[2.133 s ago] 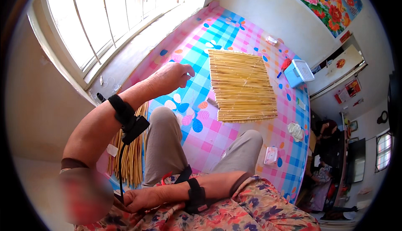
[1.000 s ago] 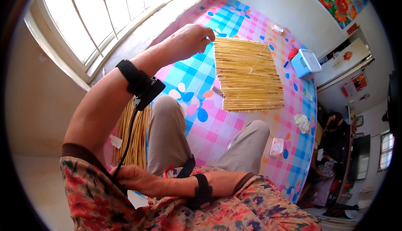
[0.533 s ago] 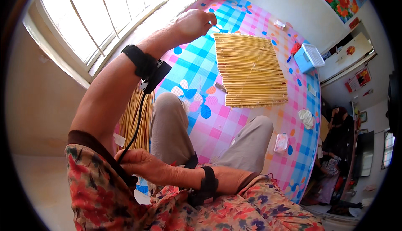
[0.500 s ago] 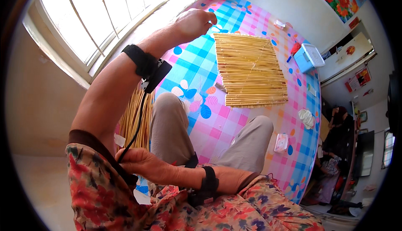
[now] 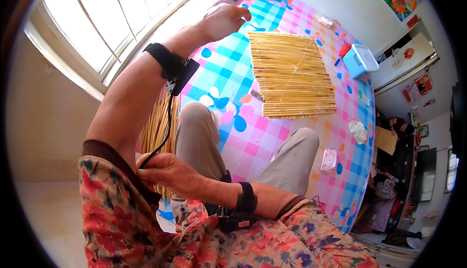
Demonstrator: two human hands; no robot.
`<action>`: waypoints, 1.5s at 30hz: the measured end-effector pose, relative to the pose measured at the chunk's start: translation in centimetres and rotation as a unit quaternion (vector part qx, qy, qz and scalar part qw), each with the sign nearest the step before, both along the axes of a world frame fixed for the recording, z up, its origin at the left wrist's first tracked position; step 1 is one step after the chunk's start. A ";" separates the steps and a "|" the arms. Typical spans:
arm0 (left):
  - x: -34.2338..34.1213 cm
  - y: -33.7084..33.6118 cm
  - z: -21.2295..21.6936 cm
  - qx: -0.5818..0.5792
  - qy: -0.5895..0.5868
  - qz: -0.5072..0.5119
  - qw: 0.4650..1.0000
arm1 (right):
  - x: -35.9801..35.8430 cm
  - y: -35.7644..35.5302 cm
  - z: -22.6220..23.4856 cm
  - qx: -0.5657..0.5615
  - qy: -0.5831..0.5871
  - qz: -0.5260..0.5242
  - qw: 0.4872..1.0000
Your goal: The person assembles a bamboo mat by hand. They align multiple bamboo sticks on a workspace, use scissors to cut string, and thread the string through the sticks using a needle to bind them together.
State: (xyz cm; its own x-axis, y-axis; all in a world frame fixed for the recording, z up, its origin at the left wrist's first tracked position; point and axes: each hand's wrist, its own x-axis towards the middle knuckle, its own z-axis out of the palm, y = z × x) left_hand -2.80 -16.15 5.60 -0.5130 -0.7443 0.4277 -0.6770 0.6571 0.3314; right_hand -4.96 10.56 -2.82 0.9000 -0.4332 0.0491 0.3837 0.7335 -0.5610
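My left arm reaches up past the window, and my left hand hangs above the checked bed cover with its fingers curled in; nothing shows in them. On its wrist is a black strap with a small black device. From that device a black cable runs down to my right hand, which pinches it beside my left upper arm. My right wrist carries another black strap. Ahead lies a mat of yellowish sticks, apart from both hands. A bundle of loose thin sticks lies partly hidden behind my left arm.
On the checked cover to the right are a blue lidded box, a crumpled white cloth and a small clear pack. My bent knees stand before the mat. Other people sit at the far right.
My right hand has lifted slightly along the cable at my left upper arm. My left hand has risen a little. The view has tilted slightly, and a tan sheet now shows near a person at right.
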 end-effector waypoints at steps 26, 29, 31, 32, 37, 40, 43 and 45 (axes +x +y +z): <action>0.5 1.4 0.5 0.079 -0.103 0.005 0.992 | 2.8 7.8 0.3 -0.401 -0.131 0.116 0.899; -0.2 1.9 0.6 0.099 -0.054 -0.003 0.994 | 2.6 8.0 0.9 -0.357 -0.132 0.118 0.917; -1.2 2.4 0.9 0.098 -0.022 -0.020 0.995 | 2.1 7.9 1.0 -0.307 -0.117 0.120 0.937; -1.4 2.7 1.0 0.093 -0.032 -0.029 0.995 | 1.9 7.9 1.4 -0.272 -0.122 0.120 0.947; -1.1 2.5 0.4 0.046 -0.081 -0.038 0.995 | 1.4 8.4 2.9 -0.117 -0.142 0.111 0.977; -0.9 2.3 0.5 0.049 -0.063 -0.037 0.996 | 1.3 8.5 3.2 -0.063 -0.148 0.098 0.982; -1.1 2.5 1.6 0.055 -0.060 -0.025 0.996 | 1.2 8.5 3.5 -0.038 -0.151 0.086 0.984; -1.2 2.5 2.1 0.044 -0.062 -0.025 0.997 | 1.0 8.7 3.7 -0.028 -0.154 0.078 0.985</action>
